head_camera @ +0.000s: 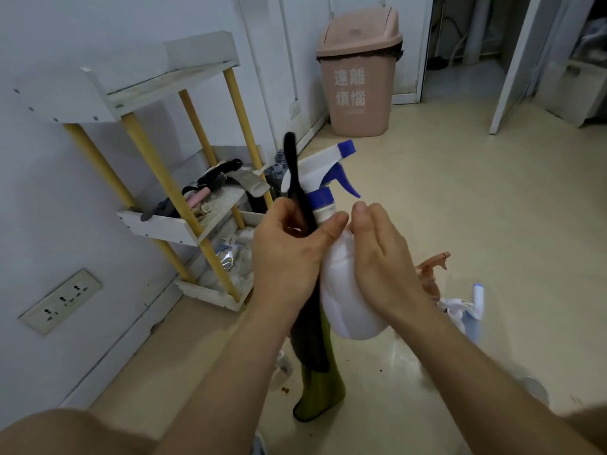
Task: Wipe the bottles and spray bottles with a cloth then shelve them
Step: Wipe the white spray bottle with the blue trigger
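At the centre of the frame both hands hold a white spray bottle (345, 307) with a blue trigger, upright and off the floor, nozzle pointing right. The left hand (285, 254) is clamped on a dark cloth (313, 356), thumb and fingers pinching it against the bottle's neck; one black strip of it sticks up past the sprayer head, and the rest (black turning olive lower down) hangs below the wrist. The right hand (384, 261) wraps the bottle's right side, thumb up near the collar and fingers curled round the body.

Left of centre, a white shelf (164, 229) on yellow posts stands against the wall, its middle tier cluttered. A pink bin (359, 93) stands at the upper middle. On the floor at lower right lie a peach sprayer (430, 274) and, just beside it, a white-and-blue sprayer (473, 307).
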